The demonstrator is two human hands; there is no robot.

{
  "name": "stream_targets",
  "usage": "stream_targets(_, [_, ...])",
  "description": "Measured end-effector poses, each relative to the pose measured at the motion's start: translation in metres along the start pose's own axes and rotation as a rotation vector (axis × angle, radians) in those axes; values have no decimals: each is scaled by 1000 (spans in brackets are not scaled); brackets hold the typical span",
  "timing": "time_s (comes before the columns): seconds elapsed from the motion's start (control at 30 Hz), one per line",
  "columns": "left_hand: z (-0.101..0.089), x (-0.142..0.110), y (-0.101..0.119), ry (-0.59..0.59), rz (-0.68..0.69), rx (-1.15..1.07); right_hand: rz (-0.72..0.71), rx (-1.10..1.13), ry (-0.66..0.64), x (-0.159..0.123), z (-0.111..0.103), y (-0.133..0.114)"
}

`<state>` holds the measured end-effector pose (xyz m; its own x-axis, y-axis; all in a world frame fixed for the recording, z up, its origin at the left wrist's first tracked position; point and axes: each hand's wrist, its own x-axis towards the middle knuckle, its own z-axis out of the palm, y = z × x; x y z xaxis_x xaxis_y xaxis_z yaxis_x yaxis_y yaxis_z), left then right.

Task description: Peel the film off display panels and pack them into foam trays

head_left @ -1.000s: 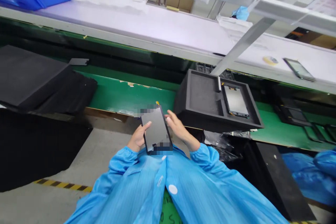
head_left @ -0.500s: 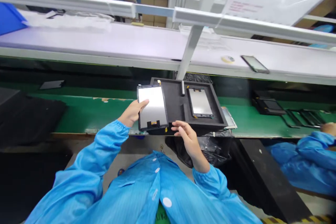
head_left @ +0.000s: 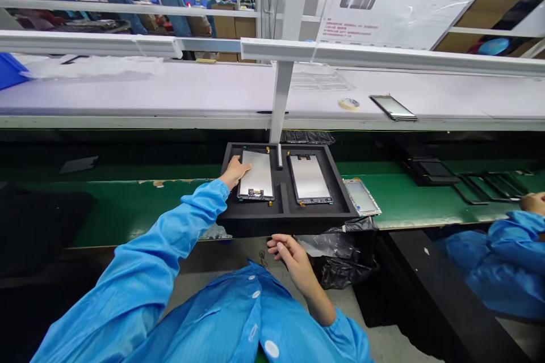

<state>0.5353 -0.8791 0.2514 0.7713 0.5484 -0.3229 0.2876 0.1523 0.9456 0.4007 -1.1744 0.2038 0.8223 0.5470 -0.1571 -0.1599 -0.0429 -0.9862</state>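
Nearest, a right hand [head_left: 293, 264], released and empty, fingers loosely curved, just below the front edge of a black foam tray [head_left: 285, 224]. Beyond it, a left hand [head_left: 234, 173] reaching out of a blue sleeve [head_left: 170, 227], unclenched, fingers lying against the side of the left screen [head_left: 256, 176], with no firm grip visible.

Done so far, judging by the layout: both tray compartments filled, with one screen in each. Left screen and right screen [head_left: 310, 179] alike: flat, square in their recesses, pale silvery faces up, thin dark borders, small dark tabs and yellow specks at their ends. No further open recess in sight. Outside the tray, one more loose panel [head_left: 361, 197], tilted slightly and lying just beside the tray's right wall on a green work surface [head_left: 128, 210]. Below that edge, a crumpled black plastic bag [head_left: 343, 255].

Off to the right, a co-worker's hand [head_left: 532, 202] near black frames [head_left: 489, 187]. Farther on, along a white desk [head_left: 170, 88], a roll of tape [head_left: 349, 104], a dark-edged screen [head_left: 392, 108] and a blue bin [head_left: 11, 71]. Farthest, people in blue gowns [head_left: 170, 5] along distant rows.
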Motion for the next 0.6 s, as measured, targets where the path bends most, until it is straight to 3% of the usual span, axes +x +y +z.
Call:
stream_targets(0.17, [-11,-20,-3,14,179,185,-181,-214,-12,9,5,-23])
stream_targets(0.27, [-20,-36,-8,-72,253,336,-456,-492,124,26,0,-44])
stream_targets(0.37, [-25,-48,-14,-123,207,385,-638,-838,266,56,-2,-61])
stream_targets(0.47, [-27,-52,-17,-141,203,392,-565,-1169,302,91,9,-66])
stream_targets(0.6, [-23,-46,-18,-203,206,248,-385,-1402,176,124,27,-62])
